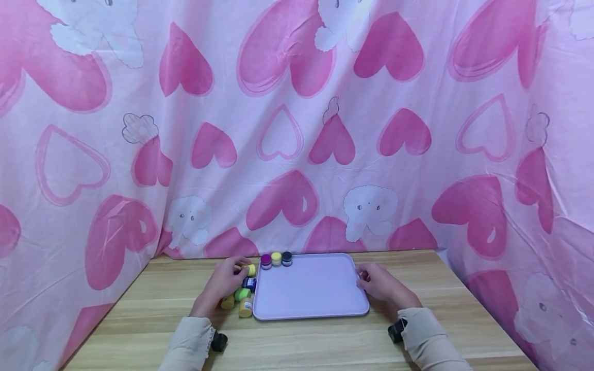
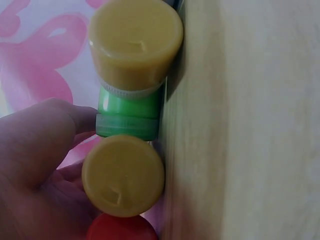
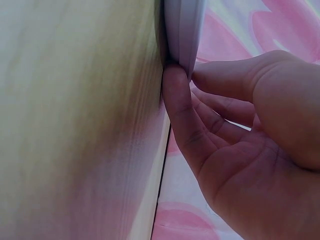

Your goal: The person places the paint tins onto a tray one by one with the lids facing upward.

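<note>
My left hand (image 1: 226, 278) reaches over a group of small paint jars left of the tray, its thumb and index finger around a yellow-lidded jar (image 1: 251, 270). Close by lie a dark blue jar (image 1: 249, 283), a green jar (image 1: 242, 294) and two ochre-yellow jars, one (image 1: 245, 307) nearest the front. In the left wrist view the thumb tip is hidden behind the green jar (image 2: 128, 117); a red lid (image 2: 122, 228) shows at the bottom. On the right, my right hand (image 1: 381, 282) pinches the rim of the pale lilac tray (image 1: 311, 291) between thumb and fingers.
Purple (image 1: 266, 262), yellow (image 1: 276, 258) and black (image 1: 287, 258) jars stand in a row in the tray's far left corner. The wooden table (image 1: 297, 342) ends at a pink heart-patterned curtain (image 1: 297, 129) at the back and sides.
</note>
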Action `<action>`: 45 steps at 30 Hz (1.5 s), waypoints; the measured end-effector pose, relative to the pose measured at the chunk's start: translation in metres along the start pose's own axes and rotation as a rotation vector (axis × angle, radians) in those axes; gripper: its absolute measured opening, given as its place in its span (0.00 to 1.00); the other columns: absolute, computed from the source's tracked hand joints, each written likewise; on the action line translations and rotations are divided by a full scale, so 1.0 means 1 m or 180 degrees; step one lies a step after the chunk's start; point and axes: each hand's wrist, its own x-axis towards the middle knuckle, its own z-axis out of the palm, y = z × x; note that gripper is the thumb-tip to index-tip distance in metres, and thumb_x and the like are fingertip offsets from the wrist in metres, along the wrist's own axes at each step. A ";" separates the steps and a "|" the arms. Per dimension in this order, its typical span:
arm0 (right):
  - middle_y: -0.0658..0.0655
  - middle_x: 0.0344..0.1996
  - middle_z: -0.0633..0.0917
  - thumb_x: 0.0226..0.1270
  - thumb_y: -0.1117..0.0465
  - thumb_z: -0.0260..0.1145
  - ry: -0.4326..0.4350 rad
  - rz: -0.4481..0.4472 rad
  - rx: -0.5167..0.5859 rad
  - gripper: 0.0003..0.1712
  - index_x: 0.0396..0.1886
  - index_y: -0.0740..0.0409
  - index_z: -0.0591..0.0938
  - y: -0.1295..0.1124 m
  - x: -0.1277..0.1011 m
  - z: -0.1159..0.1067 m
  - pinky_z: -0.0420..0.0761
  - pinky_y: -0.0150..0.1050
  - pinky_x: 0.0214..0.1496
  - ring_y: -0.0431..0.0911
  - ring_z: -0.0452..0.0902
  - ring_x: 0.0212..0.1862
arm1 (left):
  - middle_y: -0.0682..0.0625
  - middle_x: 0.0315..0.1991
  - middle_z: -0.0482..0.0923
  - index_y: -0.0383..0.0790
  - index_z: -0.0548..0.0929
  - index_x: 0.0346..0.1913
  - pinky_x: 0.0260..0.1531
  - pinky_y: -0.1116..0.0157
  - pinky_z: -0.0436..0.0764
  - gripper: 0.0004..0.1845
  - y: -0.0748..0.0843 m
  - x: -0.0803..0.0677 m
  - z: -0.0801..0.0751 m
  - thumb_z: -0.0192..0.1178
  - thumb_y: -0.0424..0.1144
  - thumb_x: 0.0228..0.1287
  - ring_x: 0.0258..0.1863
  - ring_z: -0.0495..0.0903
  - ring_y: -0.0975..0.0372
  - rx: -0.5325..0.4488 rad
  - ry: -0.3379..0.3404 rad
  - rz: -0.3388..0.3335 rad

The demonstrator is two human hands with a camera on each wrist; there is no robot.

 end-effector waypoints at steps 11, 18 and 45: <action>0.54 0.39 0.84 0.77 0.68 0.69 -0.0022 -0.0011 -0.0023 0.24 0.69 0.65 0.82 -0.002 -0.001 -0.001 0.84 0.37 0.41 0.47 0.78 0.41 | 0.48 0.59 0.88 0.48 0.93 0.53 0.61 0.46 0.88 0.10 0.003 0.004 0.001 0.63 0.37 0.79 0.59 0.87 0.50 -0.0143 0.0294 0.0232; 0.54 0.39 0.84 0.77 0.68 0.69 -0.0017 -0.0016 -0.0017 0.23 0.68 0.65 0.83 -0.002 0.000 -0.002 0.84 0.38 0.42 0.47 0.78 0.41 | 0.48 0.58 0.89 0.44 0.92 0.55 0.63 0.46 0.87 0.11 0.007 0.005 0.000 0.64 0.36 0.78 0.63 0.86 0.48 -0.0290 0.0412 0.0270; 0.54 0.38 0.84 0.76 0.68 0.70 -0.0040 0.0021 0.0021 0.21 0.67 0.62 0.85 -0.001 0.000 -0.003 0.84 0.39 0.43 0.47 0.78 0.41 | 0.40 0.67 0.79 0.43 0.85 0.68 0.60 0.51 0.89 0.23 0.029 0.015 0.009 0.70 0.33 0.71 0.61 0.87 0.45 -0.0403 0.0385 0.0166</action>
